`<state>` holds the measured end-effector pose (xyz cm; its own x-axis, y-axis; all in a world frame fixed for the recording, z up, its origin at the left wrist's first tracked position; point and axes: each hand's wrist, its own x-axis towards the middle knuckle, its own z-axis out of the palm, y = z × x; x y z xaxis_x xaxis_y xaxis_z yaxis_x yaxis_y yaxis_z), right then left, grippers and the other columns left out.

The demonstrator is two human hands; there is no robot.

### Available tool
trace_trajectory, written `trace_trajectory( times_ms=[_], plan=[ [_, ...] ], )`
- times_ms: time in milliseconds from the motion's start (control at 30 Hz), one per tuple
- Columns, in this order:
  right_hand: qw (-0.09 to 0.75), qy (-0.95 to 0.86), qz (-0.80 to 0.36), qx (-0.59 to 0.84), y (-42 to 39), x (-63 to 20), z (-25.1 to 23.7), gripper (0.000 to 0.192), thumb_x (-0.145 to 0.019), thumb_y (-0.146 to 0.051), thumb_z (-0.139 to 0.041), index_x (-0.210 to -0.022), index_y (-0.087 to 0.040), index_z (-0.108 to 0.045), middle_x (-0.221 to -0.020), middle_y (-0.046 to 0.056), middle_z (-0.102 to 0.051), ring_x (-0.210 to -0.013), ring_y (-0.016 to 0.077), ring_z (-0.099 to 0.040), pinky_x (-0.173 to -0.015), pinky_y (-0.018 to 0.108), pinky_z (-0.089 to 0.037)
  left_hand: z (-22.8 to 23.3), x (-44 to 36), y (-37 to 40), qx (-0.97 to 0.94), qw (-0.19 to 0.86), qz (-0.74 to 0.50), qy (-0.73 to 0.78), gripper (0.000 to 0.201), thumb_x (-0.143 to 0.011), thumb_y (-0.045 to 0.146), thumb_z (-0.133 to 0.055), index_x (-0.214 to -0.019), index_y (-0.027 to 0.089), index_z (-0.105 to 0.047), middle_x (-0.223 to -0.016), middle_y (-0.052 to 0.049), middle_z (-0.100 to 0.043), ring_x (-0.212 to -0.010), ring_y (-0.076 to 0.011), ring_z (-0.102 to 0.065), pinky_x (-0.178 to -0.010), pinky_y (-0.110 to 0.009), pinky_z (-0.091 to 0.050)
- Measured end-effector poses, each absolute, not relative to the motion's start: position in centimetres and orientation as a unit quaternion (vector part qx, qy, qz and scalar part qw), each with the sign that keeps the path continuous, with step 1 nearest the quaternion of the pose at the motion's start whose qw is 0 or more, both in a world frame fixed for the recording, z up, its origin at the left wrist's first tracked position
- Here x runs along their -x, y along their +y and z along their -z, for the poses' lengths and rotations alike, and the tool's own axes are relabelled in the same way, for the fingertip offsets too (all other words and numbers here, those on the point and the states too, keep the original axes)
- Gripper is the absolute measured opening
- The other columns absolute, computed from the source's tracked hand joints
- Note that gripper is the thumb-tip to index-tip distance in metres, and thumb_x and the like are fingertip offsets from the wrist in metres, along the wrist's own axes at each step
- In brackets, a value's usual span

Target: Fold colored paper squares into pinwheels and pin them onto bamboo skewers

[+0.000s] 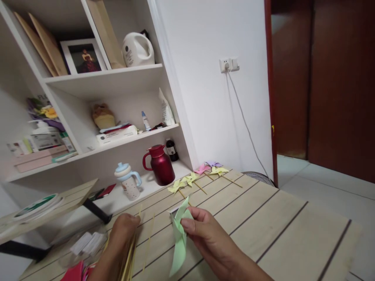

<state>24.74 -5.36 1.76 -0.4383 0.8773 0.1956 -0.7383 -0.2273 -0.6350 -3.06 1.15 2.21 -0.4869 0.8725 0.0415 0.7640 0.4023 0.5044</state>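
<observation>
My right hand (205,230) pinches a light green paper pinwheel (179,242) between thumb and fingers, its long blades hanging down over the table. To the left, my left hand (125,228) is closed at the upper end of a bundle of thin wooden sticks (129,259), with a stick's tip showing past the fingertips. How many sticks it grips is hidden. One loose stick (149,242) lies on the table between the two hands. Toward the back edge rest finished pinwheels on sticks: yellow ones (190,178), a pink one (202,168) and a purple one (213,164).
The slatted wooden table (281,222) reaches a white shelf unit (117,74). A red thermos jug (161,166) and a pale sippy cup (129,183) stand there. At left are a small raised stand (73,195), a clear container (88,244) and pink paper (73,272).
</observation>
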Motion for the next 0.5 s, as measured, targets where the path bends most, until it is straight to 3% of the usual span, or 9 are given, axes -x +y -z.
trace_trajectory(
  times_ms=[167, 300, 500],
  plan=[
    [0.526, -0.35, -0.765, 0.123, -4.7, -24.4, -1.3, 0.026, -0.062, -0.026, -0.088, -0.078, -0.012, -0.075, -0.075, 0.003, -0.07, -0.069, 0.0123, -0.056, -0.071, 0.024, -0.041, -4.8, 1.4, -1.0, -0.439, 0.281, -0.371, 0.769, 0.024, -0.088, 0.038, -0.064, -0.086, 0.014, -0.066, -0.088, 0.0, -0.071, -0.08, -0.0156, -0.068, -0.073, -0.033, -0.057],
    [0.534, -0.34, -0.762, 0.135, -4.3, -24.2, -1.2, 0.029, -0.058, -0.027, -0.09, -0.078, -0.012, -0.075, -0.074, 0.003, -0.07, -0.067, 0.0125, -0.056, -0.069, 0.025, -0.041, -4.2, -1.4, -3.7, -0.363, 0.43, -0.471, 0.68, 0.009, -0.086, 0.021, -0.066, -0.081, 0.014, -0.067, -0.093, -0.01, -0.077, -0.085, -0.0142, -0.072, -0.079, -0.025, -0.056],
    [0.541, -0.347, -0.754, 0.134, -3.9, -24.1, -0.8, 0.026, -0.061, -0.028, -0.089, -0.077, -0.013, -0.076, -0.073, 0.003, -0.071, -0.066, 0.0133, -0.056, -0.069, 0.026, -0.041, -0.4, -4.0, -6.2, -0.231, 0.554, -0.528, 0.6, 0.005, -0.088, 0.013, -0.06, -0.083, 0.014, -0.058, -0.092, -0.018, -0.078, -0.077, -0.0189, -0.076, -0.079, -0.032, -0.059]
  ],
)
